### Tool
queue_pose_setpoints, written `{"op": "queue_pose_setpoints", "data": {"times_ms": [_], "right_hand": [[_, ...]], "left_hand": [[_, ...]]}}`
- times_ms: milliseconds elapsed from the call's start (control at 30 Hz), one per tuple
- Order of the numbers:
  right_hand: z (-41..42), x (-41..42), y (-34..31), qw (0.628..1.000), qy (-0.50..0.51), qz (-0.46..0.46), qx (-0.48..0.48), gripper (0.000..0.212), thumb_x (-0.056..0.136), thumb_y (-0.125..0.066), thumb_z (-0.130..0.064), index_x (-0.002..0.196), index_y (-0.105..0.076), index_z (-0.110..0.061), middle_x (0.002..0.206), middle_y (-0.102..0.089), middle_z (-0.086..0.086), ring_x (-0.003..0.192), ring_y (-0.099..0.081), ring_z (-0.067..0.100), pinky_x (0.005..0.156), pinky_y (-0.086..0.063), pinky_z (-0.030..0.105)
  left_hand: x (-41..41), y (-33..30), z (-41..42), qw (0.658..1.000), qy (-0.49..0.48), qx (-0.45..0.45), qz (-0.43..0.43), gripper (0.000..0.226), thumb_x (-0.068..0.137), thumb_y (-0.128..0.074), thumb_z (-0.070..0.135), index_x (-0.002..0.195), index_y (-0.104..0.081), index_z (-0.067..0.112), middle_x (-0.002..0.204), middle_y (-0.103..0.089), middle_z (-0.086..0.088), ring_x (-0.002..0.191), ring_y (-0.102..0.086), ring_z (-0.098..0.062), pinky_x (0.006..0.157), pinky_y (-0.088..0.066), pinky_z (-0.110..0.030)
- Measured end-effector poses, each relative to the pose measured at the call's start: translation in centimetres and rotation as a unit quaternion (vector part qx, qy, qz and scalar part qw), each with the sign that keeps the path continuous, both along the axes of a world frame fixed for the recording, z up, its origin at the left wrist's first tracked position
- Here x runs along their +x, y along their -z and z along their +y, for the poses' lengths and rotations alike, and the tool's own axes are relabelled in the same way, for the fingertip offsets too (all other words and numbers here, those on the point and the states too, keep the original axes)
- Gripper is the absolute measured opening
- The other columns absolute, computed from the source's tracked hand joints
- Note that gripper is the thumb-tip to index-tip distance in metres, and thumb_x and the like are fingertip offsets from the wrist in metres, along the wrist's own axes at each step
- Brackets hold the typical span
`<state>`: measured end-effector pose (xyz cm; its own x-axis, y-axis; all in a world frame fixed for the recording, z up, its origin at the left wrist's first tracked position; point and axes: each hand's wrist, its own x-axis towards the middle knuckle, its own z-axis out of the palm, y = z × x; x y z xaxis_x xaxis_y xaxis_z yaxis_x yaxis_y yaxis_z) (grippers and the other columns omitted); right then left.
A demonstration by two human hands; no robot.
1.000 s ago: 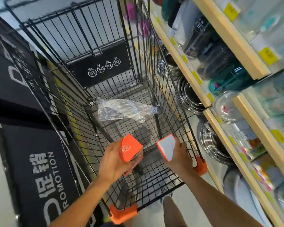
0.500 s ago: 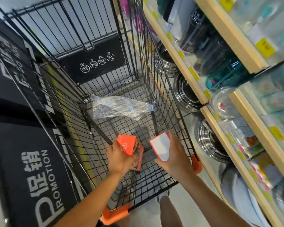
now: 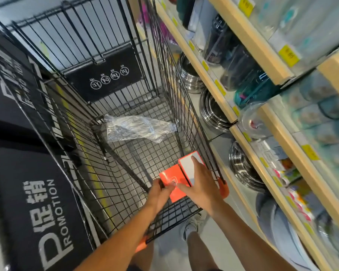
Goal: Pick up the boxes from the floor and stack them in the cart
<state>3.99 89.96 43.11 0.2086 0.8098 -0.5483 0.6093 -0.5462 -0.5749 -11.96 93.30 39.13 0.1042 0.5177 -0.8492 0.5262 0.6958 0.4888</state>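
Two small boxes sit low inside the black wire cart (image 3: 164,79), in its near right corner. My left hand (image 3: 160,194) grips an orange box (image 3: 170,178) lying flat by the cart floor. Touching its right side is a second box with a white face and orange edges (image 3: 188,165); my right hand (image 3: 200,184) is spread over it, one finger on the white face. Both arms reach in over the cart's near rim.
A crumpled clear plastic bag (image 3: 135,128) lies farther back on the cart floor. Wooden shelves (image 3: 241,133) with steel bowls (image 3: 243,169) and bottles run along the right. A black promotion stand (image 3: 37,202) is at the left. My shoe (image 3: 188,227) shows below the cart.
Both hands have gone down and to the right, deeper into the cart. The two boxes, held apart before, are now side by side and touching at the cart's floor.
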Motion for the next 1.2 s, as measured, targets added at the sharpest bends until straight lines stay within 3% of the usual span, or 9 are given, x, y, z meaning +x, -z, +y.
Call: {"op": "queue_pose_setpoints", "data": {"times_ms": [100, 200, 267, 400, 533, 667, 800, 1033, 1200], "right_hand": [[0.3, 0.5, -2.5, 1.000, -0.014, -0.005, -0.003, 0.095, 0.087, -0.070, -0.052, 0.160, -0.017, -0.020, 0.162, -0.031, 0.003, 0.149, -0.028, 0.023, 0.118, -0.033, 0.043], [1.5, 1.2, -6.4, 1.000, -0.030, -0.003, -0.001, 0.085, 0.089, -0.069, -0.046, 0.157, -0.025, -0.022, 0.158, -0.037, 0.001, 0.145, -0.034, 0.023, 0.115, -0.035, 0.041], [2.6, 1.9, -9.5, 0.999, -0.034, -0.003, 0.007, 0.077, 0.090, -0.070, -0.043, 0.155, -0.032, -0.024, 0.156, -0.040, 0.000, 0.141, -0.040, 0.022, 0.115, -0.036, 0.040], [2.7, 3.0, -16.9, 0.998, -0.045, -0.008, 0.054, 0.072, 0.091, -0.072, -0.041, 0.153, -0.038, -0.026, 0.152, -0.045, 0.001, 0.136, -0.047, 0.022, 0.111, -0.040, 0.040], [2.1, 4.2, -22.9, 0.992, -0.058, -0.029, 0.112, 0.070, 0.090, -0.070, -0.047, 0.150, -0.043, -0.024, 0.148, -0.049, 0.000, 0.137, -0.047, 0.023, 0.113, -0.038, 0.038], [2.0, 5.2, -27.1, 0.977, -0.104, -0.063, 0.177, 0.064, 0.096, -0.060, -0.049, 0.152, -0.042, -0.026, 0.154, -0.043, -0.006, 0.141, -0.042, 0.016, 0.117, -0.031, 0.029], [0.5, 5.4, -29.6, 0.961, -0.110, -0.101, 0.232, 0.064, 0.096, -0.059, -0.052, 0.152, -0.041, -0.026, 0.153, -0.042, -0.009, 0.142, -0.035, 0.011, 0.117, -0.021, 0.022], [-2.7, 3.9, -32.8, 0.953, -0.060, -0.199, 0.219, 0.070, 0.094, -0.056, -0.061, 0.153, -0.039, -0.028, 0.157, -0.037, -0.007, 0.145, -0.033, 0.016, 0.119, -0.025, 0.034], [-7.3, 2.0, -33.7, 0.953, 0.023, -0.241, 0.183, 0.079, 0.089, -0.036, -0.080, 0.152, -0.041, -0.033, 0.157, -0.039, -0.008, 0.144, -0.034, 0.018, 0.118, -0.032, 0.044]], "left_hand": [[-1.6, -2.8, 1.5, 0.995, 0.085, 0.044, 0.024, 0.059, 0.092, -0.069, 0.036, 0.140, -0.042, 0.015, 0.124, -0.061, -0.001, 0.103, -0.060, -0.015, 0.089, -0.049, -0.027], [-3.2, -8.6, 3.7, 0.983, 0.148, 0.103, 0.020, 0.067, 0.089, -0.070, 0.039, 0.146, -0.037, 0.023, 0.133, -0.056, 0.001, 0.117, -0.059, -0.018, 0.100, -0.051, -0.039], [-3.9, -12.6, 5.2, 0.963, 0.210, 0.165, 0.026, 0.060, 0.092, -0.066, 0.036, 0.145, -0.040, 0.025, 0.132, -0.055, 0.005, 0.123, -0.056, -0.018, 0.104, -0.048, -0.038], [-5.2, -22.3, 7.2, 0.913, 0.278, 0.294, 0.051, 0.053, 0.097, -0.061, 0.032, 0.145, -0.042, 0.019, 0.138, -0.050, 0.008, 0.129, -0.048, -0.008, 0.107, -0.037, -0.023], [-6.6, -29.7, 7.7, 0.838, 0.353, 0.408, 0.085, 0.070, 0.088, -0.048, 0.059, 0.148, -0.041, 0.022, 0.142, -0.050, 0.003, 0.132, -0.045, -0.014, 0.114, -0.036, -0.036], [-6.7, -34.8, 8.4, 0.754, 0.400, 0.508, 0.115, 0.074, 0.087, -0.044, 0.063, 0.149, -0.041, 0.024, 0.147, -0.047, 0.003, 0.137, -0.041, -0.017, 0.116, -0.030, -0.033], [-6.2, -37.8, 8.9, 0.696, 0.416, 0.573, 0.117, 0.072, 0.087, -0.044, 0.064, 0.147, -0.045, 0.024, 0.147, -0.046, 0.002, 0.136, -0.041, -0.020, 0.116, -0.032, -0.040], [-6.0, -39.8, 9.7, 0.617, 0.489, 0.610, 0.087, 0.073, 0.089, -0.038, 0.072, 0.149, -0.039, 0.031, 0.152, -0.039, 0.006, 0.142, -0.031, -0.020, 0.120, -0.023, -0.049], [-6.4, -40.0, 9.6, 0.577, 0.546, 0.605, 0.053, 0.077, 0.090, -0.029, 0.079, 0.152, -0.034, 0.034, 0.158, -0.032, 0.007, 0.146, -0.023, -0.021, 0.122, -0.017, -0.050]]}}
